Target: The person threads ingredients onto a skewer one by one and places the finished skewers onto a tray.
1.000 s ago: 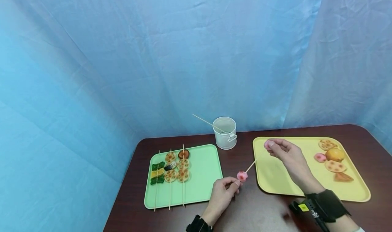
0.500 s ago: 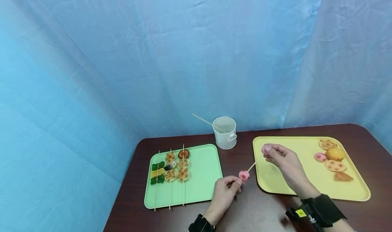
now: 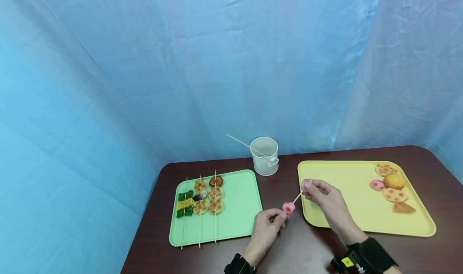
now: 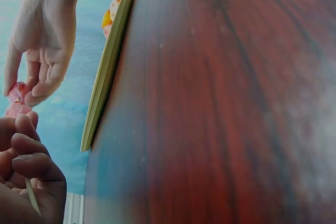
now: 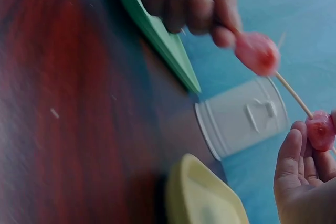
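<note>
My left hand grips a thin wooden skewer, its fingers right below a pink food piece with a red centre that is threaded on the stick. Higher on the same skewer, the fingers and thumb of my right hand pinch a second pink piece. The stick passes through this one too, and a bare length shows between the two pieces. Out of the left fist, in the left wrist view, pokes the skewer's lower end. Both hands are raised over the gap between the two trays.
At left, a green tray bears three loaded skewers. A yellow tray on the right holds lotus slices, another pink piece, a yellow round piece and a brown triangle. One skewer leans in a white bucket behind.
My right hand has moved left and down toward the left hand, sliding its pink piece along the skewer closer to the first one. The left hand has barely shifted.
</note>
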Demonstrator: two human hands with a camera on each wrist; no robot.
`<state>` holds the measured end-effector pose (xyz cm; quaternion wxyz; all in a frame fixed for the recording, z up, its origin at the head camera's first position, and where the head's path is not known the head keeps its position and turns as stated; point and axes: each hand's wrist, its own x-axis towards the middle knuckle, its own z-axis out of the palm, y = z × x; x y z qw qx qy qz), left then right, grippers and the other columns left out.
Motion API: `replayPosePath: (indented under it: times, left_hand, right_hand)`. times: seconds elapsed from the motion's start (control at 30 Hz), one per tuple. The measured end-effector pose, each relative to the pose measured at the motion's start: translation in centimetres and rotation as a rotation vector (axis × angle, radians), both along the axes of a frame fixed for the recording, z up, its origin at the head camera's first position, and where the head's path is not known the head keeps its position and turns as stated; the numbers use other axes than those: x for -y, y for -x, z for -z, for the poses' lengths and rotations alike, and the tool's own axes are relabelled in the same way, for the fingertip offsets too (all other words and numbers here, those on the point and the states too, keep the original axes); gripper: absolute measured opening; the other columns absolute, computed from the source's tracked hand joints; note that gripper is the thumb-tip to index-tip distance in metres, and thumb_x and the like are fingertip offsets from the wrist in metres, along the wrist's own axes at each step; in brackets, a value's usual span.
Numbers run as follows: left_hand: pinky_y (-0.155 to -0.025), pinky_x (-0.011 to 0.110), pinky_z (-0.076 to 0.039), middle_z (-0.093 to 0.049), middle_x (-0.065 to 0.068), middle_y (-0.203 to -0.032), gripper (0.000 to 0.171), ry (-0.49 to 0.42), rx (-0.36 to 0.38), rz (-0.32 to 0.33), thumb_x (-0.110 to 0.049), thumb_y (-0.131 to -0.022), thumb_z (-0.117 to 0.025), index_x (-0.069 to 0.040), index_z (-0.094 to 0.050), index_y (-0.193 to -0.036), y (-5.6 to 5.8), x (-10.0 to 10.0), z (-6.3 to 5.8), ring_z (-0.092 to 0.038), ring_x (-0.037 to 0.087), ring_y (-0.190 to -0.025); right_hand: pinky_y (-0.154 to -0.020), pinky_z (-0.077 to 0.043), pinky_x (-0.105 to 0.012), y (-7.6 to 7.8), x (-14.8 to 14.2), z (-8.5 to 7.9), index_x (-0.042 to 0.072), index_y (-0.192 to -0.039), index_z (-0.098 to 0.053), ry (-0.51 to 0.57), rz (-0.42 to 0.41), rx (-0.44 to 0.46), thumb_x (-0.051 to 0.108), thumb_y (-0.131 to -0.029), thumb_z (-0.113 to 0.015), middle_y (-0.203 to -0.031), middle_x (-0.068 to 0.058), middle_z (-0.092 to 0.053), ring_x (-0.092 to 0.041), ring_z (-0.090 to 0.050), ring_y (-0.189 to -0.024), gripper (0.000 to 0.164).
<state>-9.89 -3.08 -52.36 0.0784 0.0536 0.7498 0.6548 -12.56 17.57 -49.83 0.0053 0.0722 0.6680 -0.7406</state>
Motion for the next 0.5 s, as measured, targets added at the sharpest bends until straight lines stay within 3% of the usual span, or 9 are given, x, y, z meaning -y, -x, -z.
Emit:
replayPosePath:
  times: [0.2, 0.5]
  left_hand:
    - [-0.047, 0.018, -0.039, -0.06, -0.003, -0.064, 0.016, -0.045, 0.016, -0.017, -0.008, -0.094, -0.068, 0.004, -0.076, -0.089, 0.1, -0.4, -0.2, -0.048, 0.005, -0.053]
    - [-0.046, 0.018, -0.038, -0.058, -0.005, -0.064, 0.014, -0.082, 0.051, -0.033, -0.007, -0.094, -0.068, 0.0, -0.077, -0.087, 0.3, -0.6, -0.2, -0.049, 0.008, -0.054]
  right_hand:
    - [-0.086, -0.057, -0.025, -0.6, 1.6, 0.7, -0.012, -0.129, -0.058, -0.054, -0.027, -0.006, 0.029, -0.103, -0.066, -0.108, 0.005, -0.072, -0.008, -0.07, -0.095, 0.05]
    - [-0.085, -0.057, -0.026, -0.8, 2.5, 0.9, -0.011, -0.127, -0.061, -0.07, -0.032, 0.008, 0.031, -0.102, -0.068, -0.114, -0.004, -0.072, -0.009, -0.07, -0.096, 0.049]
